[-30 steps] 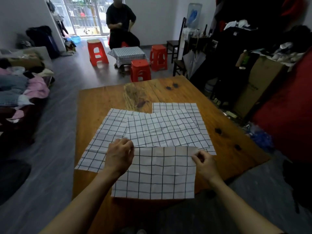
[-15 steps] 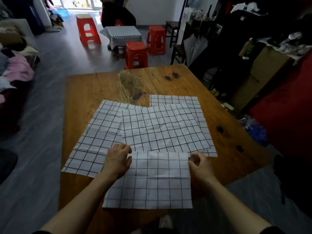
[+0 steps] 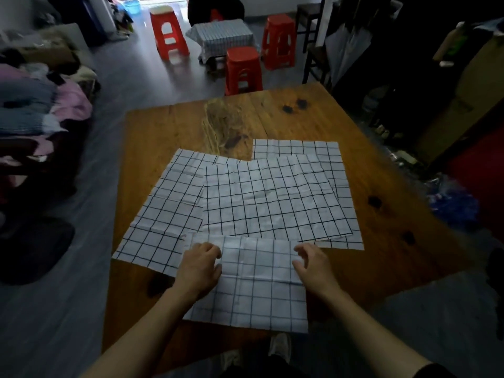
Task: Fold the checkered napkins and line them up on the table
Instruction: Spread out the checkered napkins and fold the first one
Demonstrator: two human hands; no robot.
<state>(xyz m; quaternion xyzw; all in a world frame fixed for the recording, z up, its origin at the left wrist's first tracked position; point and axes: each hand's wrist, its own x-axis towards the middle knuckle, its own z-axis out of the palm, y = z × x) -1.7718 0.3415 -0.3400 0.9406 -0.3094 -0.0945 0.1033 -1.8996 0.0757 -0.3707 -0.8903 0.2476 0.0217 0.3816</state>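
Your left hand point(image 3: 200, 268) rests, fingers curled, on near napkin point(image 3: 256, 290) at table point(image 3: 169, 126) front edge, pinching its left edge. Your right hand point(image 3: 313, 264) hovers over right edge, fingers loosely spread, holding nothing. Three flat napkins point(image 3: 267, 197) overlap just beyond.

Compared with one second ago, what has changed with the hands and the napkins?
The right hand has let go of the nearest napkin's far right corner; its fingers now hang loosely curled above it. The left hand stays resting on the far left corner. The three spread napkins behind lie unmoved on the table.
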